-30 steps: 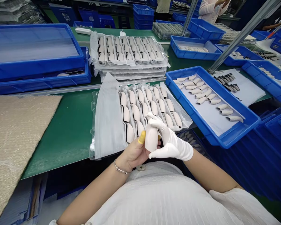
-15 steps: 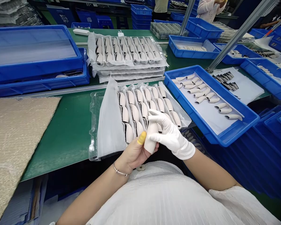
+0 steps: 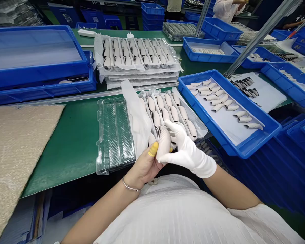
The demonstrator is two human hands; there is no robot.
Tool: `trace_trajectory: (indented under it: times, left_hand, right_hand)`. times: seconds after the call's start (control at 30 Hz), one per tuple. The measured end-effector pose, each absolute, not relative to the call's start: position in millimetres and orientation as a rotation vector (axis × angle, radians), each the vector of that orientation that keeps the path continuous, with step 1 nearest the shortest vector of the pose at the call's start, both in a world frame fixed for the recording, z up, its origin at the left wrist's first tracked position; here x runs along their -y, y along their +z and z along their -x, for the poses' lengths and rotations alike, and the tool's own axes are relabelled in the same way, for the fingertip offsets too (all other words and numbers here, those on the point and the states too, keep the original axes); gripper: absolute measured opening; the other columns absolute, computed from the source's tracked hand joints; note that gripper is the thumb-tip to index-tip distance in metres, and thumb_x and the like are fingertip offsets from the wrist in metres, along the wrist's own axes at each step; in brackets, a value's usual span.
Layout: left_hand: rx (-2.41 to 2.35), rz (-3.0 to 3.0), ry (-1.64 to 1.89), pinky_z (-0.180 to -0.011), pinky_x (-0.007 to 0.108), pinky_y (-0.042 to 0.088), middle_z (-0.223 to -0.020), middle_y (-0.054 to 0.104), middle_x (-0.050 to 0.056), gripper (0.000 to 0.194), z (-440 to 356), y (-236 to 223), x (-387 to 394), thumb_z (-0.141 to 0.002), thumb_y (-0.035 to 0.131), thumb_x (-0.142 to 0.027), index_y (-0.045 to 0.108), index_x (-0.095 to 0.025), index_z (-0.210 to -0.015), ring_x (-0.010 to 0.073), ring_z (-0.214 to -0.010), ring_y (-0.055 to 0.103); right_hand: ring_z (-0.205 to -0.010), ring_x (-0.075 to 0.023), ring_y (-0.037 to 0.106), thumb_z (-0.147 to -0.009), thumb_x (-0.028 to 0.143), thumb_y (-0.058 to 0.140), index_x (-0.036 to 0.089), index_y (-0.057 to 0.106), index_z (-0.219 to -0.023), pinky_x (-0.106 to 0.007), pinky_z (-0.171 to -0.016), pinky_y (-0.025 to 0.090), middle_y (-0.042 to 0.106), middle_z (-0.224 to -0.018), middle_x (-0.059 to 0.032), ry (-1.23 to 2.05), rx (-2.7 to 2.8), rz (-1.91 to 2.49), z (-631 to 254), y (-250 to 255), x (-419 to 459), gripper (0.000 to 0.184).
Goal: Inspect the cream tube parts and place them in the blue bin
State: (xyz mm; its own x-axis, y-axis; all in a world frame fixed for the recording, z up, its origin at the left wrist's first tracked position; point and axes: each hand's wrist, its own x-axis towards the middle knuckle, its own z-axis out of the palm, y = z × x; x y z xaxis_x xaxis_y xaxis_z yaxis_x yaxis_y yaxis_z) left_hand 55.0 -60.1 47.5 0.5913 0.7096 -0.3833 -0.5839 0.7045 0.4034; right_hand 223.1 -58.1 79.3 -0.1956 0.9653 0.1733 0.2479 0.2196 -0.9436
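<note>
My left hand [image 3: 148, 166], bare with yellow finger cots on the thumb and a fingertip, holds a curved white ribbed shell-like piece [image 3: 164, 144] over the near edge of the tray. White-gloved, my right hand [image 3: 185, 149] grips the same piece from the other side, its thumb at the lower end and its fingers near the top. Just beyond is a clear plastic tray [image 3: 109, 135] holding rows of similar pieces [image 3: 174, 113]. A white liner sheet [image 3: 137, 122] lies folded over the tray's left-hand rows, and bare plastic shows beside it.
To the right, a blue bin [image 3: 244, 149] holds loose curved pieces [image 3: 220, 98]. Stacked filled trays [image 3: 142, 76] stand behind, and blue bins [image 3: 35, 78] at left. A tan foam sheet [image 3: 20, 145] covers the left bench. A metal post [image 3: 259, 40] rises at right.
The liner sheet has shifted right, covering some left-hand pieces and baring the clear plastic at the tray's left. The held piece has turned in my hands, and my gloved fingers have spread slightly.
</note>
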Motion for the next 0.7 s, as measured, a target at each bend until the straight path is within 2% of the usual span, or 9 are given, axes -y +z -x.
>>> trace_trajectory:
  times: [0.03,0.1,0.2,0.27,0.37,0.5,0.6,0.7]
  left_hand:
    - [-0.551,-0.234,0.754,-0.073,0.025,0.059,-0.088,0.075,0.007,0.047,-55.6,47.7,60.1,-0.071,0.084,-0.049,0.075,-0.013,-0.099,0.0157,-0.078,0.07]
    - [-0.546,-0.209,0.728,-0.072,0.024,0.059,-0.086,0.075,0.007,0.043,-56.4,48.2,60.8,-0.072,0.084,-0.048,0.076,-0.013,-0.095,0.0145,-0.075,0.069]
    - [-0.541,-0.18,0.707,-0.071,0.023,0.06,-0.084,0.075,0.007,0.045,-56.6,48.6,62.9,-0.069,0.086,-0.047,0.076,-0.01,-0.091,0.0133,-0.07,0.069]
    - [-0.537,-0.164,0.722,-0.071,0.023,0.061,-0.086,0.075,0.008,0.046,-56.3,48.4,63.7,-0.068,0.087,-0.047,0.075,-0.009,-0.093,0.0138,-0.071,0.07]
    - [-0.521,-0.138,0.782,-0.073,0.023,0.061,-0.089,0.075,0.007,0.041,-56.7,48.4,62.8,-0.075,0.082,-0.045,0.074,-0.012,-0.097,0.0141,-0.075,0.07]
    - [-0.539,-0.08,0.862,-0.078,0.025,0.062,-0.096,0.076,0.007,0.03,-59.4,48.9,60.6,-0.091,0.068,-0.04,0.072,-0.014,-0.104,0.0149,-0.084,0.072]
    - [-0.55,-0.046,0.843,-0.075,0.025,0.062,-0.094,0.076,0.008,0.029,-60.5,48.5,61.1,-0.094,0.063,-0.038,0.072,-0.012,-0.105,0.0146,-0.08,0.072]
    - [-0.536,-0.044,0.799,-0.072,0.025,0.062,-0.087,0.074,0.008,0.033,-59.6,47.0,62.7,-0.092,0.066,-0.04,0.072,-0.01,-0.102,0.0145,-0.074,0.071]
  right_hand:
    - [-0.14,-0.0326,0.043,-0.064,0.043,0.092,0.026,0.04,-0.149,-0.051,-0.115,0.04,0.041,-0.154,-0.0118,1.037,1.643,1.169,-220.9,79.6,59.8,0.102]
    - [-0.131,-0.0304,0.052,-0.074,0.044,0.084,0.024,0.049,-0.142,-0.049,-0.109,0.046,0.051,-0.145,-0.0114,1.043,1.541,1.225,-217.9,78.7,57.1,0.079]
    - [-0.102,-0.0237,0.066,-0.085,0.044,0.073,0.02,0.064,-0.116,-0.04,-0.089,0.057,0.067,-0.113,-0.0088,1.066,1.258,1.296,-216.9,76.9,45.6,0.041]
    - [-0.082,-0.0181,0.065,-0.088,0.044,0.068,0.019,0.066,-0.104,-0.034,-0.073,0.057,0.068,-0.096,-0.0057,1.126,1.148,1.299,-217.3,77.3,40.7,0.029]
    - [-0.072,-0.0145,0.061,-0.087,0.043,0.068,0.019,0.065,-0.103,-0.031,-0.067,0.054,0.066,-0.09,-0.0036,1.24,1.167,1.272,-216.6,80.1,44.1,0.028]
    - [-0.09,-0.0183,0.063,-0.07,0.029,0.085,0.02,0.06,-0.116,-0.034,-0.081,0.054,0.065,-0.103,-0.0041,1.161,1.401,1.297,-213.3,83.3,55.4,0.053]
    - [-0.082,-0.0168,0.063,-0.077,0.031,0.08,0.019,0.061,-0.109,-0.033,-0.075,0.054,0.064,-0.094,-0.0029,1.15,1.398,1.321,-211.7,81.8,55.9,0.039]
    - [-0.079,-0.0159,0.064,-0.084,0.037,0.074,0.019,0.062,-0.101,-0.031,-0.072,0.055,0.065,-0.089,-0.0023,1.185,1.328,1.328,-211.6,77.6,51.6,0.028]
